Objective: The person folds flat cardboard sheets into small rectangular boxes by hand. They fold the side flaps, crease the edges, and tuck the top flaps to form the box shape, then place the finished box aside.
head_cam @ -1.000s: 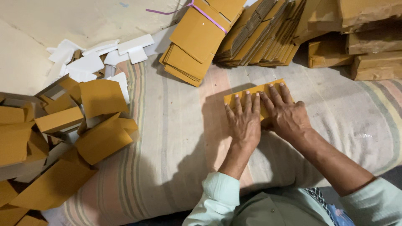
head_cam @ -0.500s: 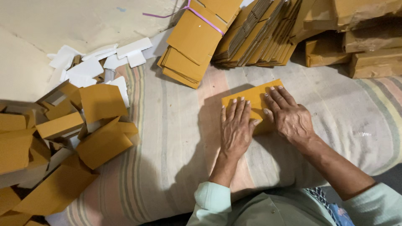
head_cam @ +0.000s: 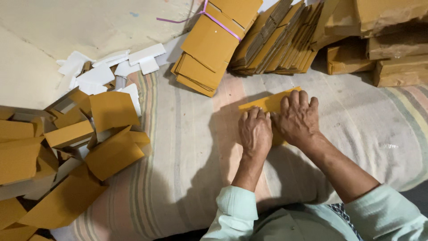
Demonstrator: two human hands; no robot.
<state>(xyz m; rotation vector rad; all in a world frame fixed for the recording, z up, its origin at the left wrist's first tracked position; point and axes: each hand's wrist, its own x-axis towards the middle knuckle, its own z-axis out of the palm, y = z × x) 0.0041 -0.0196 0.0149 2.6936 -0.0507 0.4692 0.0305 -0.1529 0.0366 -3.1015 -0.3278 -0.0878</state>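
Observation:
A flat mustard-yellow cardboard piece (head_cam: 266, 102) lies on a striped cloth (head_cam: 187, 147) in the middle of the view. My left hand (head_cam: 255, 131) presses palm-down on its near left part. My right hand (head_cam: 297, 117) lies flat beside it on the right part, fingers spread toward the far edge. Both hands cover most of the piece; only its far strip shows.
A bundle of yellow card blanks tied with a purple strap (head_cam: 214, 40) lies at the back. Stacks of folded cardboard (head_cam: 281, 40) and brown parcels (head_cam: 392, 49) stand behind. At the left is a heap of folded yellow boxes (head_cam: 67, 147) and white card scraps (head_cam: 98, 71).
Both hands have slid along the cardboard piece, the left one drawing nearer to me. The piece looks flatter and more covered than before.

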